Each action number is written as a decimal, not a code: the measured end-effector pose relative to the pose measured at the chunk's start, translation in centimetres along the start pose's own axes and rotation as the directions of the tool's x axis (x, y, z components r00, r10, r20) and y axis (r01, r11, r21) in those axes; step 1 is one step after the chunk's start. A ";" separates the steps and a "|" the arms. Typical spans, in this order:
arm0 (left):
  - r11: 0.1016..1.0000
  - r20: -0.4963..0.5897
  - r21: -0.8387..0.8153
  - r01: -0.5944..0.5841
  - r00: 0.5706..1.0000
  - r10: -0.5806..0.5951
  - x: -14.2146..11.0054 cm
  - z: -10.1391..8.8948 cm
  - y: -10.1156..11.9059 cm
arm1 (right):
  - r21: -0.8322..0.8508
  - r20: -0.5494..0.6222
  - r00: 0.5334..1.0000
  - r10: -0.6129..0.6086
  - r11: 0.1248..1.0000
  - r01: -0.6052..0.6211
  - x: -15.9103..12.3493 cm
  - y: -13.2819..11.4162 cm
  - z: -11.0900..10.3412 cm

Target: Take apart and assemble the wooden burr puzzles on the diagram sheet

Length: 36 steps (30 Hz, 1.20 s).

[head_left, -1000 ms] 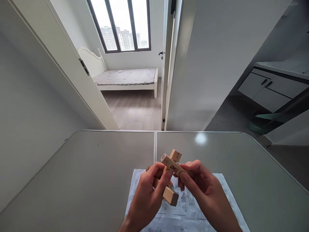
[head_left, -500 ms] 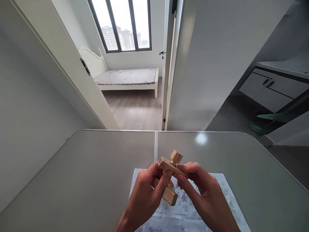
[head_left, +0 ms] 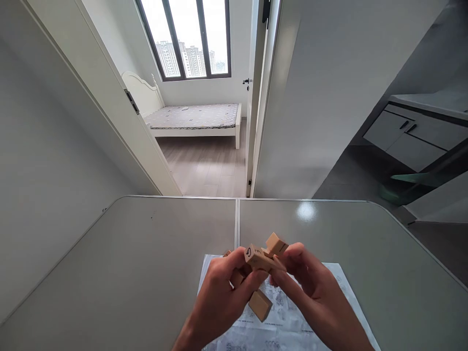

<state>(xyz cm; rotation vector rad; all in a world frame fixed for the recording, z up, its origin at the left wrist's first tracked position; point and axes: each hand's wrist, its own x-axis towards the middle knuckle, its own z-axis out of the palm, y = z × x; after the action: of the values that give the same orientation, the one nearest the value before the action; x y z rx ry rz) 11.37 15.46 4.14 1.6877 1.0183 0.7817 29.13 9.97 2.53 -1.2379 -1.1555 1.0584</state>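
Observation:
Both hands hold a cluster of notched wooden puzzle pieces, which looks like an interlocking burr puzzle, above a printed paper sheet (head_left: 292, 336). My left hand (head_left: 226, 292) is closed around it, thumb and fingers pinching a bar-shaped piece (head_left: 261, 259) with a dark mark on its end. Behind that bar another wooden piece (head_left: 277, 244) sticks up crosswise. A third piece's square end (head_left: 261, 305) points down below my left thumb. My right hand (head_left: 314, 292) pinches the bar's right end, its fingers against the upright piece. My fingers hide the joints between the pieces.
The grey table (head_left: 109, 282) has a metal seam (head_left: 237, 224) down its middle. Beyond its far edge, a doorway leads to a bed (head_left: 197, 117) under a window (head_left: 186, 39). A white wall (head_left: 303, 122) stands right of the doorway; a cabinet (head_left: 413, 129) is far right.
The wooden puzzle has tilted and shifted slightly right and down in my hands. The crosswise piece now sits farther right, and the lower piece's end shows more squarely. Both hands keep their grip.

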 end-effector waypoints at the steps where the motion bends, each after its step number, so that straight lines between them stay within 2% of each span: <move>1: 1.000 0.013 0.014 -0.006 1.000 0.006 0.0 -0.2 0.0 | -0.015 0.015 1.000 -0.012 1.000 0.012 0.1 0.1 -0.2; 5: 0.994 0.056 0.090 -0.054 0.997 0.049 0.1 -0.7 0.0 | -0.086 0.057 0.994 -0.093 0.992 0.098 0.4 0.3 -0.5; 8: 0.984 0.110 0.136 -0.117 0.989 0.102 0.2 -0.9 -0.1 | -0.058 0.085 0.990 -0.112 0.991 0.117 0.5 -0.1 -0.4; 11: 0.975 0.134 0.163 -0.154 0.982 0.133 0.2 -0.9 -0.3 | 0.002 0.077 0.995 -0.068 0.998 0.068 0.5 -0.5 -0.2; 19: 0.978 0.176 0.143 -0.155 0.976 0.129 -0.2 -0.6 -1.0 | 0.143 0.082 0.996 0.025 0.989 -0.037 0.1 -0.9 0.0; 24: 0.972 0.157 0.144 -0.184 0.974 0.161 -0.2 -0.4 -1.2 | 0.212 0.080 0.996 0.047 0.975 -0.063 0.1 -0.8 0.1; 28: 0.980 0.128 0.119 -0.160 0.981 0.144 -0.2 -0.4 -1.0 | 0.225 0.089 0.993 0.074 0.970 -0.093 0.1 -0.7 0.2; 36: 0.992 0.059 0.078 -0.099 0.994 0.095 0.0 -0.3 -0.5 | 0.131 0.062 0.983 0.174 0.975 -0.181 0.0 -1.0 0.1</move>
<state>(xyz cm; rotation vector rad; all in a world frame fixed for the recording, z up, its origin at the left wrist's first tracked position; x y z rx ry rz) 10.94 15.66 3.79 1.8296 0.9466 0.7608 28.99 9.96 3.48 -1.2295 -1.0056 1.2871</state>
